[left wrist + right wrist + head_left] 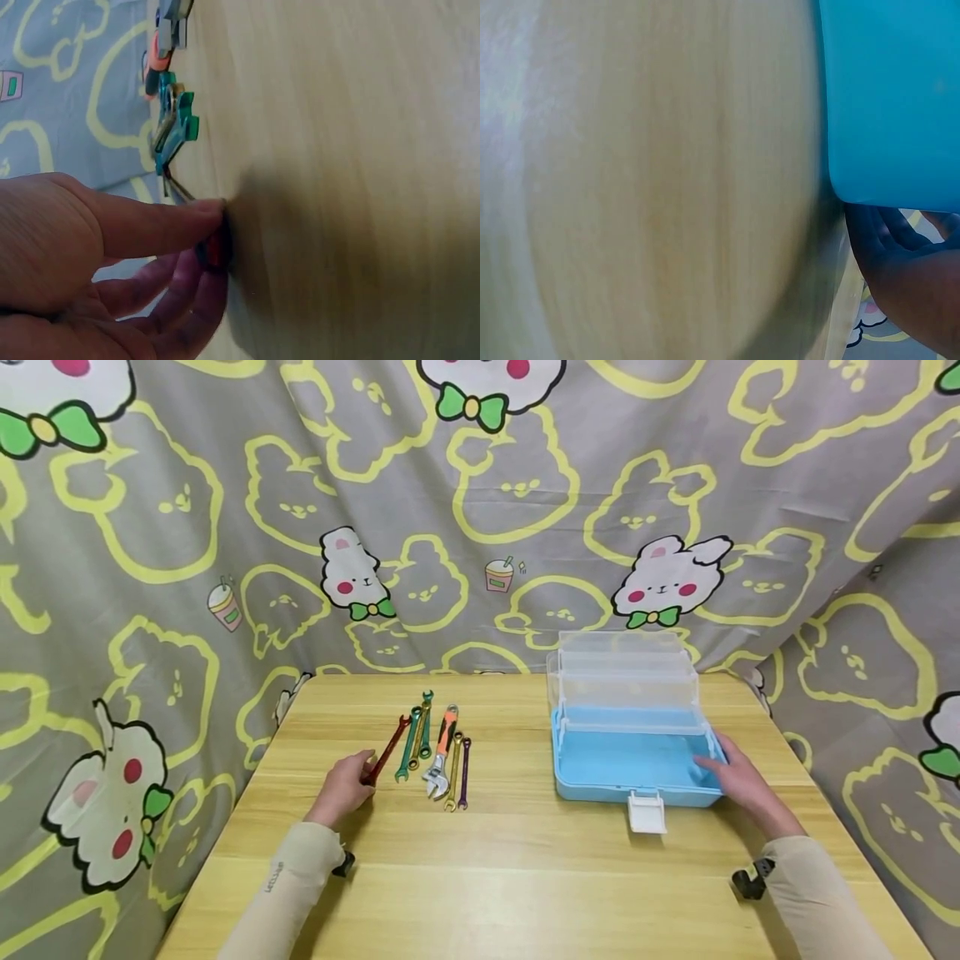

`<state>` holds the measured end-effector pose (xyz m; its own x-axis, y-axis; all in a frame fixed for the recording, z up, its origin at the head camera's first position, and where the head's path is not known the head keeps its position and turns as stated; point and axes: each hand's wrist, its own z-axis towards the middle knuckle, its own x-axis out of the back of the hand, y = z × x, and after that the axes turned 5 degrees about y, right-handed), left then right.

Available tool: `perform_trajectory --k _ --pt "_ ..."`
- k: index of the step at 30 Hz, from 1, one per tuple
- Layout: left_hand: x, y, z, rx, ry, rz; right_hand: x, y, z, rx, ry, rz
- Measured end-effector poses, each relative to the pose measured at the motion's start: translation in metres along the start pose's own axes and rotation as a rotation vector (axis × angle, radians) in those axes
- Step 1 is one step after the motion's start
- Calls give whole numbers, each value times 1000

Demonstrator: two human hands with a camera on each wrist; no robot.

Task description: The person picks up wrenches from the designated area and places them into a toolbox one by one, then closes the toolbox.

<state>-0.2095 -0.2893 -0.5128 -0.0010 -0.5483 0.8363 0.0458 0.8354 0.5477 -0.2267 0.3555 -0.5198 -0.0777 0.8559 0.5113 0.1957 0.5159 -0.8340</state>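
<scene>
Wrenches lie in a loose row on the wooden table (525, 877), left of centre, their long axes running roughly from the near edge toward the far edge. Outermost on the left is the red wrench (387, 750), tilted so that its near end points toward the table's left edge and its far end leans toward the green wrench (409, 753). The left hand (345, 787) meets the red wrench at its near end; the left wrist view shows thumb and fingers (161, 225) pinching that red end against the table top, so the shaft extends away from the grip toward the far edge. Just to the right lie the orange-handled adjustable wrench (443, 757) and a dark purple wrench (464, 772). The blue toolbox (630, 760) stands open well to the right, near the far right corner, its clear tiered trays raised behind it. The right hand (738, 781) rests on the box's right wall, fingers curled over the rim. The left hand is clearly the nearer one to the wrenches.
</scene>
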Motion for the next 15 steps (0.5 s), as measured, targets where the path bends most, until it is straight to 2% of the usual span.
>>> perform_trajectory --k 5,10,15 --pt "5 -2 0 -34 -5 31 -1 -1 -1 -3 -1 -4" --pt "9 -4 2 -75 -42 -7 -1 -2 -2 -4 2 -5" --pt "11 -5 3 -29 -83 -53 -1 -3 -2 9 5 0"
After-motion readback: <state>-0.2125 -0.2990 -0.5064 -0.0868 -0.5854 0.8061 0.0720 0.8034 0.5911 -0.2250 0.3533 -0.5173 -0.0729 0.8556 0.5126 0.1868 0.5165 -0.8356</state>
